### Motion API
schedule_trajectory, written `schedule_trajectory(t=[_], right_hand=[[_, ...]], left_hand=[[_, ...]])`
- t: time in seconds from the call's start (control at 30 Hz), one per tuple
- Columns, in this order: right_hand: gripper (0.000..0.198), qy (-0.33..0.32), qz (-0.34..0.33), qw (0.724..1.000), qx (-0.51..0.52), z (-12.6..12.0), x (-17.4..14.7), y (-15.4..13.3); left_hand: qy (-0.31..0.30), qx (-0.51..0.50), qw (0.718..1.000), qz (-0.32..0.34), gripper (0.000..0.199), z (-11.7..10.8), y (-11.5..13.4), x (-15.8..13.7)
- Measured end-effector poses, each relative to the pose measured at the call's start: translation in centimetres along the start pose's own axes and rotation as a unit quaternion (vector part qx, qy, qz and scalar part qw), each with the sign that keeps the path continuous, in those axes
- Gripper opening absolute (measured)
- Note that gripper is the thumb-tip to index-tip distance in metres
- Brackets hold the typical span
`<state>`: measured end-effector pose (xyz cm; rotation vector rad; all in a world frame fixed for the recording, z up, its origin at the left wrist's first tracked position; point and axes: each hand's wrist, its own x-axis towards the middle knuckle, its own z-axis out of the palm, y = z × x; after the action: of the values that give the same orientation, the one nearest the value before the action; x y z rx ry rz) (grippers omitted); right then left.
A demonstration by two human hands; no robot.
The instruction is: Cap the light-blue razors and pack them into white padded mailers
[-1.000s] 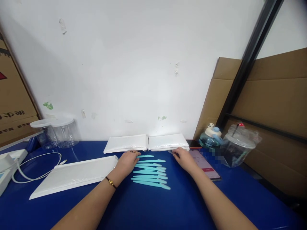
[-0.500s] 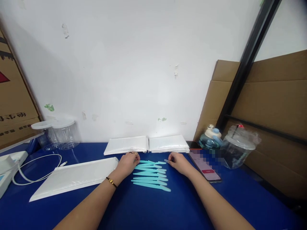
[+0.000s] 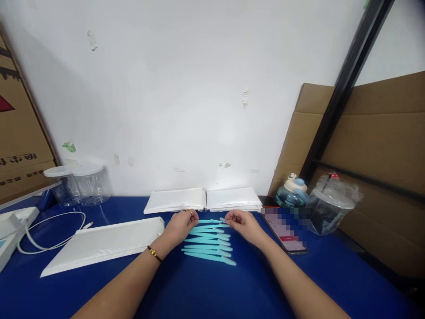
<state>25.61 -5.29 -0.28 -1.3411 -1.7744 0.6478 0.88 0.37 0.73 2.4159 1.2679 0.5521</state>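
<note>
Closed in a pinch, my left hand [image 3: 181, 227] holds the handle end of a turquoise eyebrow razor [image 3: 210, 221] at the far end of a row. My right hand [image 3: 245, 225] is closed on a small translucent cap [image 3: 222, 219], which meets the razor's other end; how far it covers the blade is too small to tell. Several more turquoise eyebrow razors [image 3: 210, 256] lie side by side below, roughly parallel, with pale ends pointing right.
White padded envelopes are stacked behind at left [image 3: 175, 200] and right [image 3: 232, 199]. Another padded envelope [image 3: 106, 241] lies left, near a white cable [image 3: 49, 217] and clear lidded jars [image 3: 94, 186]. A phone [image 3: 285, 235], a teal bottle [image 3: 290, 195] and a plastic cup [image 3: 328, 208] are at right.
My right hand has moved left with the cap, up to the razor's end. My left hand has shifted slightly right, with the razor between its fingers.
</note>
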Motion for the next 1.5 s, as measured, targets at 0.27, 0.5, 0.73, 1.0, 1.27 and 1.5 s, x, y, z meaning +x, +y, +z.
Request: schedule_trajectory(t=[0.27, 0.5, 0.73, 1.0, 1.27, 1.5], right_hand=[[0.015, -0.003, -0.006, 1.0, -0.011, -0.3, -0.1, -0.1], [0.011, -0.017, -0.015, 0.999, -0.039, 0.7, -0.3, -1.0], [0.011, -0.029, -0.001, 0.998, -0.047, 1.0, -0.5, -0.8], [0.052, -0.071, -0.037, 0.987, -0.139, 0.5, -1.1, -1.2], [0.09, -0.236, -0.003, 0.956, -0.174, 2.0, -2.5, -1.8], [0.043, -0.181, -0.075, 0.953, -0.232, 3.0, -2.8, -2.9]], left_hand=[[0.005, 0.006, 1.0, 0.0, 0.011, -0.1, -0.1, 0.0], [-0.008, 0.007, 1.0, 0.01, 0.014, -0.4, 1.2, -0.3], [-0.018, 0.018, 0.999, 0.027, 0.013, -0.2, 1.7, -0.2], [-0.045, 0.055, 0.994, 0.087, 0.065, 0.4, 1.4, -1.7], [-0.102, 0.105, 0.985, 0.087, 0.066, 0.5, 2.6, -2.6], [-0.089, 0.176, 0.971, 0.134, 0.018, 0.9, 3.6, -2.8]])
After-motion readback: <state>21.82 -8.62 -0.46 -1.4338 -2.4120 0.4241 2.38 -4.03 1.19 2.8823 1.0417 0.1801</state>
